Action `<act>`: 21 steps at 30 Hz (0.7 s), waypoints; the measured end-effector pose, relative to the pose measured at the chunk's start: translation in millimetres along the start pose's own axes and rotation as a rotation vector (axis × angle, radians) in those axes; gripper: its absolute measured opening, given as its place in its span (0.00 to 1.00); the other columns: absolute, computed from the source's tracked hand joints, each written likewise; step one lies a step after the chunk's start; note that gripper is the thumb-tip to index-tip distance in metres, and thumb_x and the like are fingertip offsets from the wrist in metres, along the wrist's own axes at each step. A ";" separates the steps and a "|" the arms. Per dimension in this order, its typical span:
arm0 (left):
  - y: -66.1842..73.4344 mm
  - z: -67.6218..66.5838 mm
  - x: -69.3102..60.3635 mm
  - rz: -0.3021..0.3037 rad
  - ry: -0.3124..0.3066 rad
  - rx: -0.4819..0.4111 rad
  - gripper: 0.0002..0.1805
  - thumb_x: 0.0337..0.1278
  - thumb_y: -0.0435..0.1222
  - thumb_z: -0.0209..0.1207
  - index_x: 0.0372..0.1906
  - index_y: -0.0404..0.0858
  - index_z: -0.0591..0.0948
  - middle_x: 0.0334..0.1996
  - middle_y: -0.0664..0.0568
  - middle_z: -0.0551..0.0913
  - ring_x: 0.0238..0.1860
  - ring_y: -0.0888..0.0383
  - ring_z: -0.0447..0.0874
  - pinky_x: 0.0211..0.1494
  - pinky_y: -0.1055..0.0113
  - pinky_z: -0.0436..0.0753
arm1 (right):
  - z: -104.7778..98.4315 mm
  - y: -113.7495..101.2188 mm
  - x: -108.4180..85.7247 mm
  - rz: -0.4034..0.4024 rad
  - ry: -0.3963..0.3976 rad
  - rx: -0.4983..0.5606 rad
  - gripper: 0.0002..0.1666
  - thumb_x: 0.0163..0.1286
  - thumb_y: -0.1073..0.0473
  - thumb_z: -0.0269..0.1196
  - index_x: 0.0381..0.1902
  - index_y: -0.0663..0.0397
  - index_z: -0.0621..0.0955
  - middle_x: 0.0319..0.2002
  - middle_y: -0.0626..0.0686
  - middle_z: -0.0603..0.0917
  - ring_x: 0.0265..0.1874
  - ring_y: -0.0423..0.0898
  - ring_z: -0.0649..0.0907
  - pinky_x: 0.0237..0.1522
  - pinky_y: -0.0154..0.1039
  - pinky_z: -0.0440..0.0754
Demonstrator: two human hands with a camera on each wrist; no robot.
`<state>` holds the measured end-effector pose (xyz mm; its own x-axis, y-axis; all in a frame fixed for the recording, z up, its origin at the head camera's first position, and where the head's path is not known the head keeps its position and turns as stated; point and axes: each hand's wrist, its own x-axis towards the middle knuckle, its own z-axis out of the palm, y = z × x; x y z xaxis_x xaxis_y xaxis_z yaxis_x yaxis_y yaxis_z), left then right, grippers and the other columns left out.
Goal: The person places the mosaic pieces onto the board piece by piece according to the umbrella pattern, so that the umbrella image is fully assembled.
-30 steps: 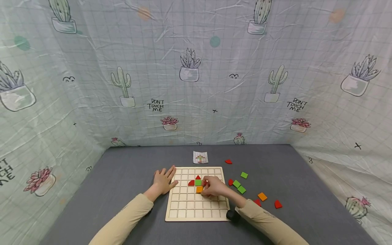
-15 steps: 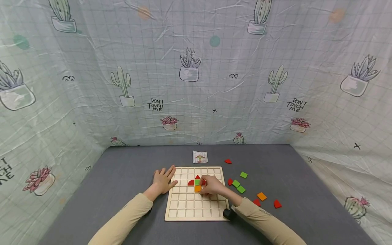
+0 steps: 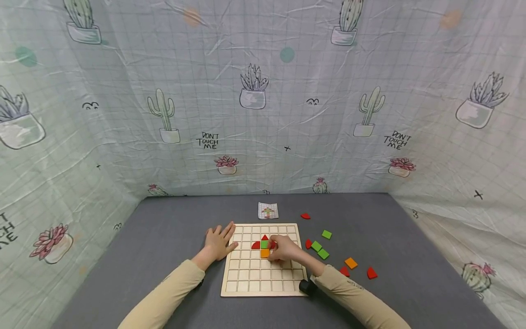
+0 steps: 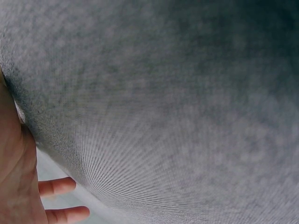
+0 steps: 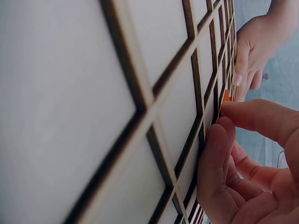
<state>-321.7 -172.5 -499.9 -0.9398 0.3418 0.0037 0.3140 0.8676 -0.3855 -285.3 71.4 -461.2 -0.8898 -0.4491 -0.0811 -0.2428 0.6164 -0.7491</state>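
Observation:
In the head view my right hand [image 3: 284, 249] is over the middle of the light wooden grid board [image 3: 244, 288]. Its curled thumb and fingers pinch the right side of an orange square tile [image 3: 265, 253], partly hidden by the fingertips. Just above that tile are a green square tile [image 3: 265, 244] and a red triangle tile [image 3: 265, 237]. A red quarter-round tile [image 3: 256, 245] lies to the left, and another red piece is mostly covered by my hand. My left hand [image 3: 218, 242] rests with spread fingers on the board's left edge.
Right of the board lie loose green tiles [image 3: 323, 253], several red tiles [image 3: 371, 273] and another orange tile [image 3: 351, 263] on the grey table [image 3: 185, 214]. Behind the board is a small pattern card [image 3: 268, 211]. A patterned curtain [image 3: 263, 151] surrounds the table.
Between one second and half a second ago, my right hand shifted slightly left with the orange square tile, which now lies straighter below the green one. My left hand has stayed put.

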 end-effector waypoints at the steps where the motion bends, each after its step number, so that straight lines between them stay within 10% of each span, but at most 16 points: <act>1: -0.2 2.4 1.4 0.000 -0.001 -0.001 0.38 0.58 0.64 0.25 0.69 0.49 0.52 0.69 0.59 0.52 0.51 0.51 0.64 0.38 0.55 0.66 | -0.2 -0.1 -0.2 0.000 0.000 0.005 0.14 0.47 0.68 0.67 0.31 0.63 0.75 0.14 0.49 0.76 0.11 0.40 0.74 0.16 0.32 0.73; 21: 3.0 -29.2 -15.2 -0.005 -0.011 -0.039 0.35 0.61 0.61 0.33 0.68 0.48 0.55 0.68 0.58 0.55 0.50 0.51 0.64 0.40 0.54 0.67 | -2.2 8.7 0.3 -0.031 -0.025 0.064 0.11 0.49 0.68 0.65 0.32 0.64 0.76 0.16 0.49 0.76 0.12 0.39 0.74 0.17 0.32 0.74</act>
<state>-302.6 -164.5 -474.2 -0.9427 0.3335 -0.0050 0.3142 0.8829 -0.3489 -288.5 78.0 -466.3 -0.8719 -0.4841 -0.0732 -0.2444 0.5598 -0.7918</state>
